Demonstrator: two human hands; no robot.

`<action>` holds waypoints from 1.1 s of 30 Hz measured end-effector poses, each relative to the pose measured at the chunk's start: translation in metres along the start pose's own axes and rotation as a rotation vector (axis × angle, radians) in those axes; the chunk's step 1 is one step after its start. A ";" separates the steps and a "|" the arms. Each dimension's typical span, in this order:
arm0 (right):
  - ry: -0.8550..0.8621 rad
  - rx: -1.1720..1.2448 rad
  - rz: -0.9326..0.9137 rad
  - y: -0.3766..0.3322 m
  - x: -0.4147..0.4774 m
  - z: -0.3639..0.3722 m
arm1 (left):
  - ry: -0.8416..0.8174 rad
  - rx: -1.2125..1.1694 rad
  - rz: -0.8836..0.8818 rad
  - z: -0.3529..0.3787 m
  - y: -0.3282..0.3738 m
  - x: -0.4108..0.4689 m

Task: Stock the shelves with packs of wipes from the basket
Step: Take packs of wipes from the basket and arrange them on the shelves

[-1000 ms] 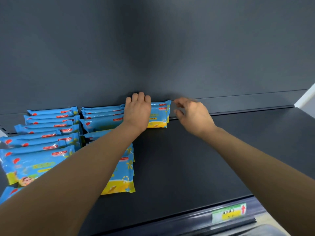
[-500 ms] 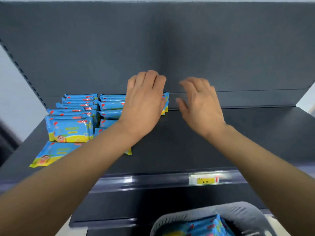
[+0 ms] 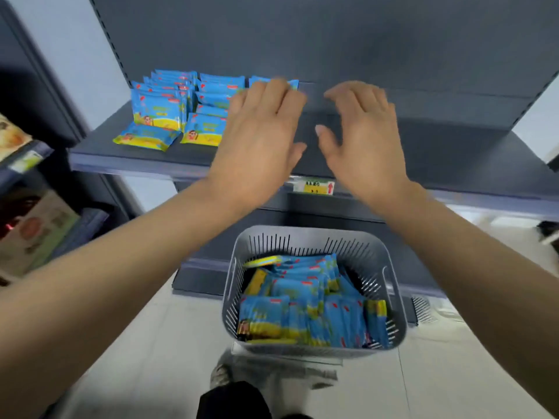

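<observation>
Two empty hands, left hand (image 3: pixel 257 140) and right hand (image 3: pixel 363 140), hang before the shelf (image 3: pixel 453 152), fingers (image 3: pixel 272 95) loosely spread. Wipes packs (image 3: pixel 302 309) crowd the basket (image 3: pixel 390 285) below; a hasty grab could drag neighbours out, or later topple the stocked packs (image 3: pixel 160 113).

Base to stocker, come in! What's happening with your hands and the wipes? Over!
Left hand open, right hand open, both empty. Shelf packs stacked at left end of shelf; basket packs waiting below. Nothing blocking the basket.

1 head-worn wide view, facing forward and down, close to shelf (image 3: pixel 423 152), basket (image 3: pixel 302 232) below, seemingly motion-blurred
</observation>
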State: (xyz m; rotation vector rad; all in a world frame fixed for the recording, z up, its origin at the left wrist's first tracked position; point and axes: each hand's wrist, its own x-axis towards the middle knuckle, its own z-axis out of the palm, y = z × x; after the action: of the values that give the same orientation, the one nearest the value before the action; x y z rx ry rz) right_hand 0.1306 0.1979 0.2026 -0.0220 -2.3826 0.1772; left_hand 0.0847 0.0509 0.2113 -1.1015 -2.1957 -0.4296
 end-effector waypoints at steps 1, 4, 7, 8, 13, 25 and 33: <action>-0.060 0.000 0.025 0.004 -0.015 0.008 | -0.080 -0.022 -0.027 0.011 0.001 -0.012; -0.261 0.001 0.089 0.013 -0.046 0.037 | -0.339 -0.090 -0.074 0.041 -0.005 -0.038; -0.536 -0.010 0.091 0.025 -0.082 0.073 | -0.641 -0.118 -0.064 0.079 -0.011 -0.078; -0.635 -0.005 0.097 0.029 -0.095 0.084 | -0.730 -0.125 -0.060 0.091 -0.012 -0.092; -0.986 0.010 0.162 0.048 -0.149 0.130 | -1.008 -0.149 -0.085 0.138 -0.018 -0.143; -1.338 -0.049 0.208 0.061 -0.192 0.204 | -1.431 -0.068 -0.101 0.218 -0.026 -0.197; -1.264 -0.051 0.220 0.058 -0.191 0.215 | -1.517 -0.087 -0.135 0.224 -0.029 -0.190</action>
State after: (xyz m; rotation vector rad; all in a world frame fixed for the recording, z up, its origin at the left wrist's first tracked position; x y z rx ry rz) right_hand 0.1218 0.2168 -0.0900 -0.2669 -3.6457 0.2889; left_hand 0.0579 0.0407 -0.0825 -1.5799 -3.5308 0.4929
